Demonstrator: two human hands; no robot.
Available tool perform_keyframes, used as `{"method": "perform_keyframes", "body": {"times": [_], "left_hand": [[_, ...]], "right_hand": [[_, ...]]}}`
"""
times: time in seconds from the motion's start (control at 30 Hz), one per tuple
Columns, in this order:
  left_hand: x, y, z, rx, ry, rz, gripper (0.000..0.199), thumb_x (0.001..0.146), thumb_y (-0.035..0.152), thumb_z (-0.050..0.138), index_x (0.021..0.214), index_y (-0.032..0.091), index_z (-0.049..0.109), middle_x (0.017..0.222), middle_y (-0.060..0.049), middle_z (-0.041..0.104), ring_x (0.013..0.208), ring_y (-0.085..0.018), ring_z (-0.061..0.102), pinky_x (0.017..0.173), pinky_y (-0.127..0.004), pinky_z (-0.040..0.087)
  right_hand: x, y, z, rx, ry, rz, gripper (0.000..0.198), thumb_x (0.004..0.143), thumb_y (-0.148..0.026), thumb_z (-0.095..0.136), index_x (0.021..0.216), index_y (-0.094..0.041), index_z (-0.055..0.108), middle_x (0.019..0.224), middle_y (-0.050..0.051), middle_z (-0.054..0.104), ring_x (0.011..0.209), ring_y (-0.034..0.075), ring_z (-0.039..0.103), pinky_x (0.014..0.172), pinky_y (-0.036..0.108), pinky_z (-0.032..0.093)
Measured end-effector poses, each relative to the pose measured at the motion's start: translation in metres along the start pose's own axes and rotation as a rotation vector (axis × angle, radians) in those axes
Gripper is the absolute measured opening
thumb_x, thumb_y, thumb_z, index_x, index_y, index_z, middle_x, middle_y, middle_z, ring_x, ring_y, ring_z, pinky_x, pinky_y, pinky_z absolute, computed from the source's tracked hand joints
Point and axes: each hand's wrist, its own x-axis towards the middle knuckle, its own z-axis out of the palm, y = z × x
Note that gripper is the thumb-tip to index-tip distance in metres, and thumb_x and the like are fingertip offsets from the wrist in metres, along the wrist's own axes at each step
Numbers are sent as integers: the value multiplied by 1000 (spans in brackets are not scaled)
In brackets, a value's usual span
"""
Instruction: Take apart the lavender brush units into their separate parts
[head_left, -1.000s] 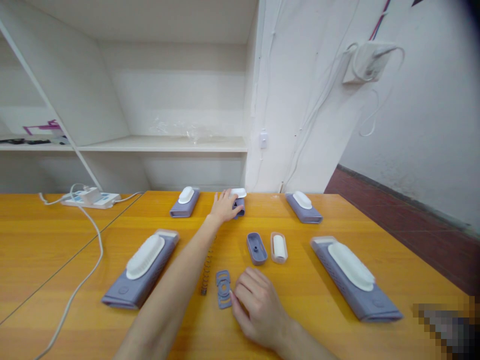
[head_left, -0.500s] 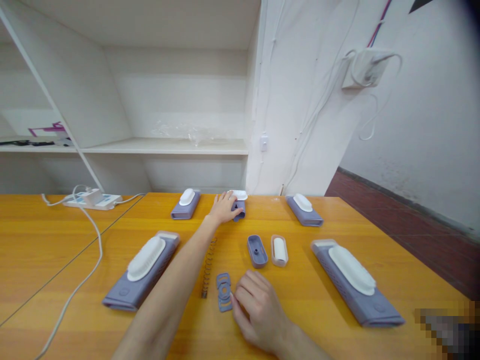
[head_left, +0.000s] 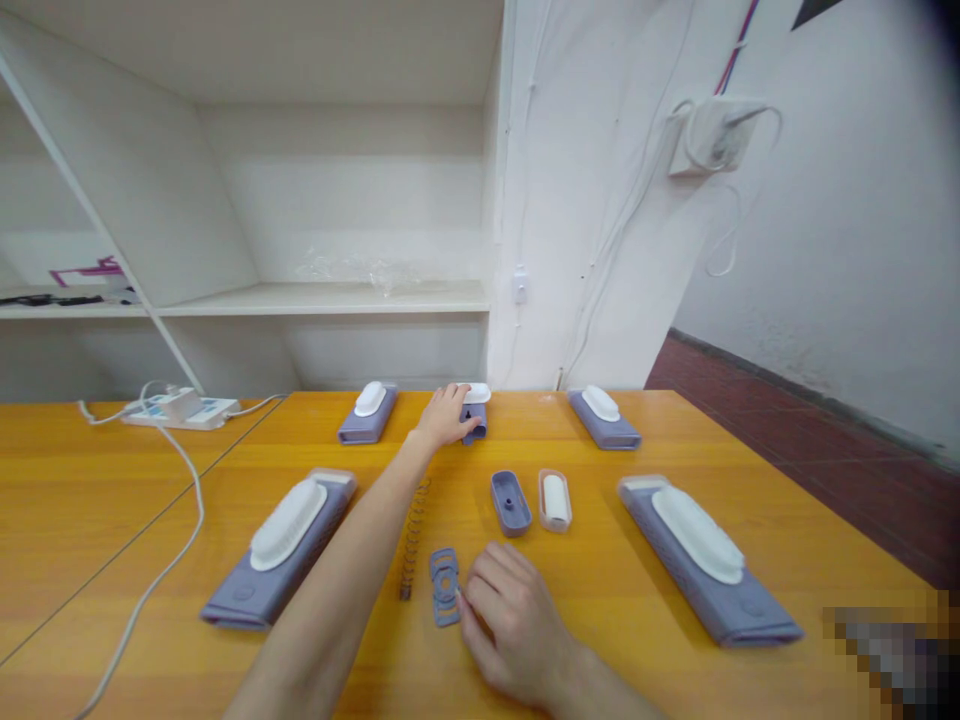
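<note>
My left hand point(head_left: 448, 415) is stretched to the far side of the table. Its fingers lie at a white brush head point(head_left: 477, 393) and its thumb crosses the front of a purple plastic casing point(head_left: 474, 424) with a small dark cut-out, gripping it. My right hand point(head_left: 511, 622) rests on the table nearer me, fingers curled, thumb and forefinger together beside the edge of a flat purple slotted plate point(head_left: 445, 587); anything inside the fingers is hidden. A metal coil spring point(head_left: 411, 545) lies left of the plate. Beyond the right hand are a purple oval cup point(head_left: 511, 503) and a clear-rimmed case with a white insert point(head_left: 555, 500).
Purple devices with white brush heads lie around: near left point(head_left: 274, 550), near right point(head_left: 709, 560), far left point(head_left: 367, 414), far right point(head_left: 605, 418). A power strip point(head_left: 180, 408) with a white cable point(head_left: 196, 480) sits at left. Shelves point(head_left: 322, 300) stand behind the table.
The view has shifted slightly, so everything sits a little further left. Both hands keep their places; nothing else has visibly moved.
</note>
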Motion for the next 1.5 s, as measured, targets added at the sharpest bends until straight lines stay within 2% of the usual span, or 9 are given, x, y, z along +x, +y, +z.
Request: {"method": "perform_keyframes", "body": {"times": [0.1,0.5,0.7,1.03,1.5], "left_hand": [[2,-1,2,10,-2,10,58,79,48,56,126,16,43,119,-13,51,112,-28,48,99,-40,33],[0,-1,1,42,16,-2,46,79,51,55,109,16,50,113,-11,52,106,-26,51,96,-39,36],[4,0,3,63,21,-34,47,78,53,56,103,14,51,107,-12,53,103,-26,51,94,-39,36],[2,6,2,91,23,-95,55,77,56,55,111,14,49,112,-13,52,105,-28,49,94,-40,34],[-4,14,-4,55,15,-144,55,78,50,55,123,20,43,127,-15,46,117,-32,42,101,-53,25]], "right_hand": [[1,-1,-1,3,-1,0,16,84,-15,45,68,-17,45,71,4,51,69,16,41,62,31,27],[1,-1,-1,14,11,11,16,85,-15,45,69,-16,47,70,4,51,69,16,41,62,31,28],[2,-1,-2,17,21,12,17,85,-15,45,68,-17,47,70,4,51,68,16,40,61,31,28],[1,-1,-3,1,0,13,16,85,-16,46,69,-17,47,70,4,51,69,16,41,62,31,28],[1,-1,-2,-1,14,12,17,85,-15,44,68,-17,47,70,4,50,68,16,41,61,31,29]]}}
